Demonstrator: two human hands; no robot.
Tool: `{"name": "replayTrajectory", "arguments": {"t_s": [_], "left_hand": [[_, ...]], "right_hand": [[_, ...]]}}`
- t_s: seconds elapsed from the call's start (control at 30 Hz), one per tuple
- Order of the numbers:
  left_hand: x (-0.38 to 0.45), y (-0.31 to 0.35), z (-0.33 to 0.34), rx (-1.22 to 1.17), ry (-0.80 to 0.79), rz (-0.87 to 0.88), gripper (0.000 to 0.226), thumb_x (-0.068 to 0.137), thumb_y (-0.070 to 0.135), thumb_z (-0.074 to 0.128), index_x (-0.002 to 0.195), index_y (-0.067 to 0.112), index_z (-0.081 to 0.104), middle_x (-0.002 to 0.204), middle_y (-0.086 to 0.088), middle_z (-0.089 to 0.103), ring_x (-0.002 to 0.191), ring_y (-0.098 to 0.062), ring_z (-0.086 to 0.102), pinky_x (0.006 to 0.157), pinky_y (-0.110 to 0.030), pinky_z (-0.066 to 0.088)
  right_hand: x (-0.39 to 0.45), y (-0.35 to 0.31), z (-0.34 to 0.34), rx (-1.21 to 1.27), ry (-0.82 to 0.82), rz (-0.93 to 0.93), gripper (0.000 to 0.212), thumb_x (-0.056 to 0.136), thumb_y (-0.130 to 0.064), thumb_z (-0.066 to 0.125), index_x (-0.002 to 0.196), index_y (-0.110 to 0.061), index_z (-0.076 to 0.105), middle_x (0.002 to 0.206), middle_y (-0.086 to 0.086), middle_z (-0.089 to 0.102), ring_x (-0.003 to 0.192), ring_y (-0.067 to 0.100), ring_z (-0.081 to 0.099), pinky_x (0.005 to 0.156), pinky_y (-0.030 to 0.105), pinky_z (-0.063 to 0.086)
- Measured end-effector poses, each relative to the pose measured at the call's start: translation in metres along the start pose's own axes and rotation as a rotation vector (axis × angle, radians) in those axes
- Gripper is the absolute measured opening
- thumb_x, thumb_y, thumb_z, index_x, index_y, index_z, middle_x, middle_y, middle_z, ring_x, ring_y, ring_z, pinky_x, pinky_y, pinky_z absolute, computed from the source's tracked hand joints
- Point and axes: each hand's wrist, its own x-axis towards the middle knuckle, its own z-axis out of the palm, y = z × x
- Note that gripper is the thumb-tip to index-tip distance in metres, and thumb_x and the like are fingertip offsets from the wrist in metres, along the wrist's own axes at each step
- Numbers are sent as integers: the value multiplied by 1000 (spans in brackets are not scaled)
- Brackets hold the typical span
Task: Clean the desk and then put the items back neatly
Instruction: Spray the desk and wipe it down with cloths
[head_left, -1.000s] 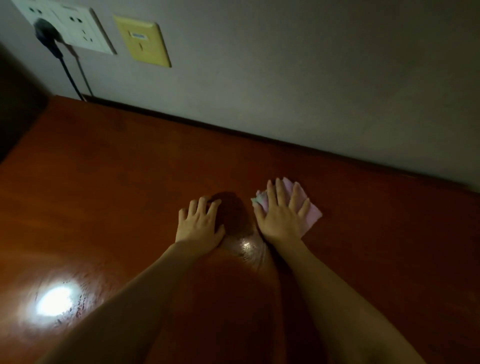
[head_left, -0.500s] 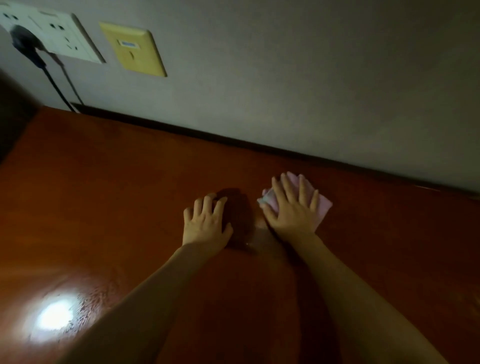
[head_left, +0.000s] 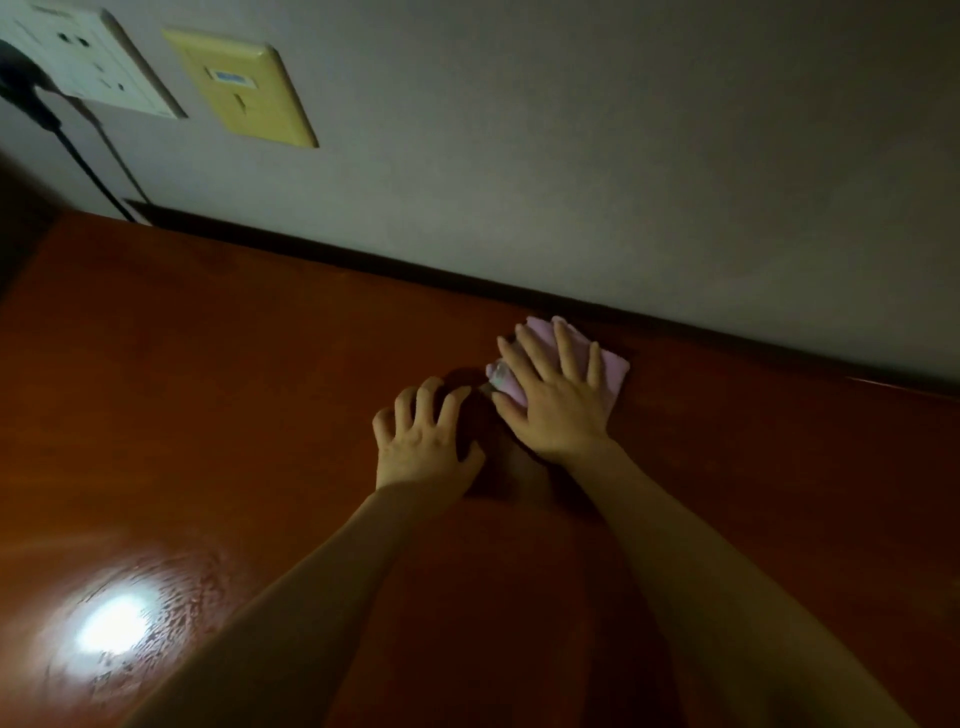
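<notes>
A folded pink cloth (head_left: 612, 370) lies on the reddish-brown wooden desk (head_left: 234, 374), close to the back edge by the wall. My right hand (head_left: 553, 395) lies flat on top of the cloth, fingers spread, pressing it onto the wood; most of the cloth is hidden beneath the palm. Just left of it, my left hand (head_left: 423, 447) rests on the bare desk surface with fingers spread and slightly curled, holding nothing. The two hands are a few centimetres apart.
The grey wall rises right behind the desk. A white socket plate (head_left: 88, 67) with a black plug and cable (head_left: 78, 156) and a yellow wall plate (head_left: 244, 88) sit at upper left. A bright lamp reflection (head_left: 111, 631) shines on the desk at lower left.
My right hand has pushed the pink cloth farther from me, toward the wall. My left hand followed it forward and its fingers have curled a little.
</notes>
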Motion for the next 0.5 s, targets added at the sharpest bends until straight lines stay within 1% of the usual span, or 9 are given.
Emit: {"name": "replayTrajectory", "arguments": {"t_s": [0.07,0.1,0.2,0.3,0.37,0.5], "left_hand": [[2,5,0,-11,-6,-1,66,91,53,40,146,35,9,153,0,6,141,-26,3,113,-48,7],[3,8,1,-10,-11,0,67,91,54,39,147,35,8,154,-1,4,142,-26,0,114,-49,5],[3,13,6,5,-30,-5,70,91,57,37,148,35,2,157,-1,-3,144,-27,-7,115,-51,-3],[2,12,9,19,-11,-6,72,91,59,37,149,35,2,157,-1,-4,145,-26,-8,115,-51,-5],[3,11,11,47,-12,-10,72,90,60,36,148,36,1,157,-1,-4,144,-27,-7,115,-51,-4],[2,19,11,85,-38,-42,74,90,60,36,149,34,-1,158,-3,-5,145,-27,-8,116,-50,-2]], "right_hand": [[-10,21,-2,17,-13,74,74,85,-68,5,151,-34,4,160,-7,-4,146,26,-15,112,55,-9],[-13,34,-3,15,-12,116,74,86,-69,4,151,-34,3,160,-7,-5,145,26,-16,112,55,-9],[-8,62,-9,8,-19,257,66,94,-63,17,151,-33,3,160,-5,-5,146,27,-14,113,57,-6],[3,59,-8,61,35,347,65,96,-59,21,152,-32,5,161,-2,1,146,31,-7,112,60,-4],[8,46,-7,98,69,333,65,95,-60,21,152,-32,5,161,-3,2,146,32,-6,111,61,-4],[-4,23,0,69,35,141,64,95,-61,20,151,-36,2,160,-6,-3,145,32,-13,112,62,-4]]}}
